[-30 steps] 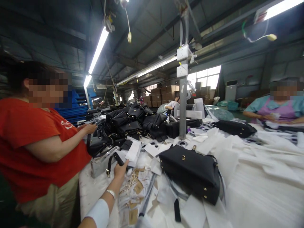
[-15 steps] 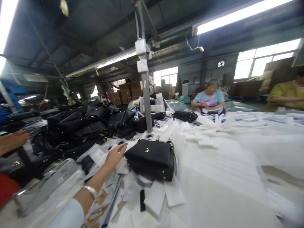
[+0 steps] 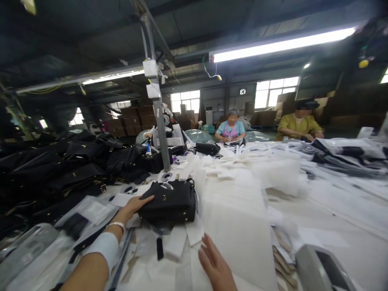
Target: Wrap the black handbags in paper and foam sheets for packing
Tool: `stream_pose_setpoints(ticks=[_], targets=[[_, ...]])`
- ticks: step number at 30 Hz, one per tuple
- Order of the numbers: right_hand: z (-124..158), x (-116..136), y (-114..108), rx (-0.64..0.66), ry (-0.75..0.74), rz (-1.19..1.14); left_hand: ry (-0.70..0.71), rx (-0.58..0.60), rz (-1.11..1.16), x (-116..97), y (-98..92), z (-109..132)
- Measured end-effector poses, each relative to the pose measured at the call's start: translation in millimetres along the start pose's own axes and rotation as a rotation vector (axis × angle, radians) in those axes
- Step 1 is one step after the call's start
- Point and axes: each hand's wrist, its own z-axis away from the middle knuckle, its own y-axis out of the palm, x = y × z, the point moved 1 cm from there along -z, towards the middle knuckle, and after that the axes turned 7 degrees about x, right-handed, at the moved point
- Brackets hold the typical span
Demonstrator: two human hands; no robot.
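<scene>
A black handbag (image 3: 169, 206) with gold-coloured fittings lies on the white-littered table in front of me. My left hand (image 3: 136, 205) rests against its left side, one finger stretched along the upper edge. The other fingers of that hand are partly hidden. Below and right of the bag, apart from it, my right hand (image 3: 216, 262) hovers with fingers extended and nothing in it. White sheets (image 3: 176, 242) and a small black strip (image 3: 159, 248) lie just in front of the bag.
Many black bags (image 3: 81, 173) are heaped on the left. A grey metal post (image 3: 162, 133) rises behind the handbag. Stacked white foam sheets (image 3: 233, 210) cover the middle. A grey dispenser (image 3: 321, 266) stands at lower right. Two co-workers (image 3: 230, 131) sit across the table.
The view has swung to the right. My left hand has come onto the handbag's left side, and my right hand has entered at the bottom. A person's arm at the left edge is out of view.
</scene>
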Motion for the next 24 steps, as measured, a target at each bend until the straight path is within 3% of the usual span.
stream_pose_setpoints(ticks=[3, 6, 12, 16, 19, 22, 24], targets=[[-55.1, 22.0, 10.8, -0.059, 0.091, -0.136, 0.026, 0.004, 0.015, 9.8, 9.6, 30.2], [-88.6, 39.8, 24.5, -0.046, 0.104, -0.183, 0.094, -0.077, 0.046, 18.0, 15.3, 59.9], [-91.9, 52.3, 39.5, -0.021, 0.089, -0.319, 0.255, -0.275, 0.132, 7.8, 5.1, 110.3], [-62.2, 76.5, 32.9, -0.006, 0.015, -0.420, 0.403, -0.373, 0.231, -9.5, -7.7, 150.1], [-17.4, 98.9, 19.7, 0.002, -0.065, -0.473, 0.494, -0.421, 0.308, -11.9, -12.1, 191.8], [45.5, 106.0, -0.5, -0.036, -0.105, -0.491, 0.513, -0.446, 0.376, 2.4, -8.2, 242.2], [92.0, 97.3, -17.9, -0.121, -0.112, -0.484, 0.495, -0.452, 0.409, 20.6, 0.3, 277.7]])
